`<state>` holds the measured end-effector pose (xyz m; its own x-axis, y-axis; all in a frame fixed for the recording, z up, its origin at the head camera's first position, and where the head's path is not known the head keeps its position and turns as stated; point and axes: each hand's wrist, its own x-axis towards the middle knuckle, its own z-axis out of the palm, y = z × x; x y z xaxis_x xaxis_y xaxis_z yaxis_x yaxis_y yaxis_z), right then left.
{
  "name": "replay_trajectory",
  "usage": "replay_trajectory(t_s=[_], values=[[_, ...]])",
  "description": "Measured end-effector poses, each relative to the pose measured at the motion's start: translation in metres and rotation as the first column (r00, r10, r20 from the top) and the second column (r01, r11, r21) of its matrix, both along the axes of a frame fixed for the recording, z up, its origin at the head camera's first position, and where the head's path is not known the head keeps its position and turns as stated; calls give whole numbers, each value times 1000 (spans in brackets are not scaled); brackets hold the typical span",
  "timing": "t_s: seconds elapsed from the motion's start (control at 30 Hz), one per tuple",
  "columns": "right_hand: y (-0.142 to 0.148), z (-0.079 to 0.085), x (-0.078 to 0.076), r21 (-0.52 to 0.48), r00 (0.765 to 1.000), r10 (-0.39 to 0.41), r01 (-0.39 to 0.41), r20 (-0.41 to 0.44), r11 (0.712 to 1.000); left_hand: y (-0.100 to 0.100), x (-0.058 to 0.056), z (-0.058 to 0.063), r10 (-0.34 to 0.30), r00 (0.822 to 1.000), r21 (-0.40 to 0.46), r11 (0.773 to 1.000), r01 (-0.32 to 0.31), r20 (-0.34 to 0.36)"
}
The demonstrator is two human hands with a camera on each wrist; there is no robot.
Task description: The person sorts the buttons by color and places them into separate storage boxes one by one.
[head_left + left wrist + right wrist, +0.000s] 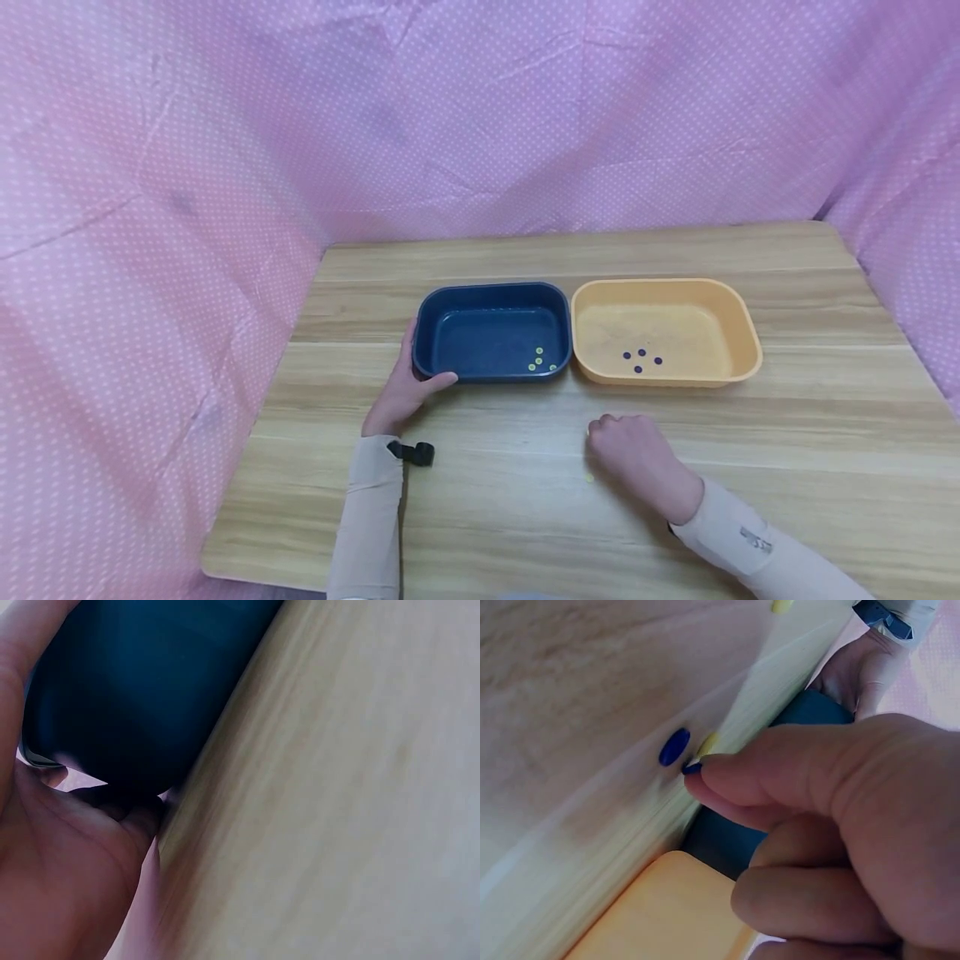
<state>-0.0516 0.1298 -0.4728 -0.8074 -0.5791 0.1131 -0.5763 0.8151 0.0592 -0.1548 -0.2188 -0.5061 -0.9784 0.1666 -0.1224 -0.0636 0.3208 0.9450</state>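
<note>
My left hand (401, 392) grips the near left corner of the dark blue bin (491, 377), thumb over the front rim and fingers along the end wall. Several small yellow buttons (538, 361) lie inside that bin. Low over the table, my right hand (637, 458) pinches a small blue button (693, 769) between thumb and forefinger. Close to its fingertips, another blue button (675, 747) and a yellow button (706, 744) lie on the wood. Several dark blue buttons (641, 352) sit in the orange-yellow bin (663, 382). In the left wrist view, the fingertips are partly hidden behind the blue bin.
The two bins stand side by side on the wooden table (495, 517). One more yellow button (589, 478) lies on the wood left of my right wrist. Pink dotted cloth (480, 125) hangs behind the table and at both sides.
</note>
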Motion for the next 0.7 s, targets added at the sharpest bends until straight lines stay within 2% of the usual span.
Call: replay_trajectory(t_s=[0.17, 0.27, 0.37, 0.5, 0.6, 0.7], values=[[5, 1, -1, -16, 1000, 16, -16, -8, 1000, -1, 0, 0, -3, 1000, -1, 1000, 3, -5], [9, 8, -4, -60, 995, -3, 9, 101, 998, -1, 1, 0, 4, 1000, -1, 1000, -4, 14], [13, 19, -10, -174, 964, -52, 100, 259, 980, -1, 1, 1, 5, 1000, 2, 1000, -5, 25], [21, 33, -20, -366, 937, -54, 188, 346, 911, -1, 0, 1, 0, 999, -6, 1000, 0, 32], [29, 39, -25, -485, 924, -5, 205, 382, 850, -1, -1, 1, -2, 999, -15, 1000, 3, 46], [37, 42, -31, -568, 875, 26, 291, 484, 769, 0, -1, 3, -4, 998, -18, 1000, 6, 61]])
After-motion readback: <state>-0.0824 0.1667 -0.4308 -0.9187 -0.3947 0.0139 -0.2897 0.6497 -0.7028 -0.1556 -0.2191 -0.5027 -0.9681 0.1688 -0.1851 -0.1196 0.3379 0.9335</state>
